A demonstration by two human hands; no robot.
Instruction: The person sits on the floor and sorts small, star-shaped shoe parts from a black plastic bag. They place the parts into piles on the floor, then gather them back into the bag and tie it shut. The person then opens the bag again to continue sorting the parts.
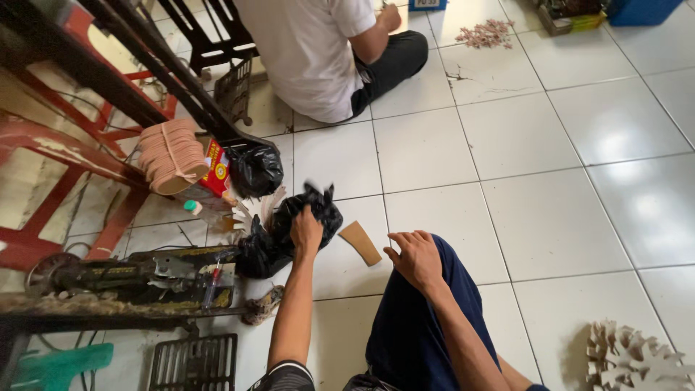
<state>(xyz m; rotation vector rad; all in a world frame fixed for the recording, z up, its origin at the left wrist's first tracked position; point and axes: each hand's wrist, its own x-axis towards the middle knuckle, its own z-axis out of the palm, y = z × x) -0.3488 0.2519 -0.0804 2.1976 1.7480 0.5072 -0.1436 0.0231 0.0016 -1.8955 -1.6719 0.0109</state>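
Observation:
My left hand [306, 232] reaches forward and grips the top of a black plastic bag [289, 221] lying on the white tiled floor. My right hand [415, 257] rests on my knee in dark blue trousers, fingers spread and holding nothing. A flat tan curved cut-out piece [360, 242] lies on the tile between the two hands. A second black bag [255, 170] sits just behind the first one.
A bundle of tied tan cut-outs [172, 156] leans at the left beside a red-yellow box [216, 170]. A sewing machine treadle frame [137, 279] and red chair [65, 152] fill the left. A person in a white shirt [311, 51] sits ahead. Cream cut-outs [633, 358] lie bottom right.

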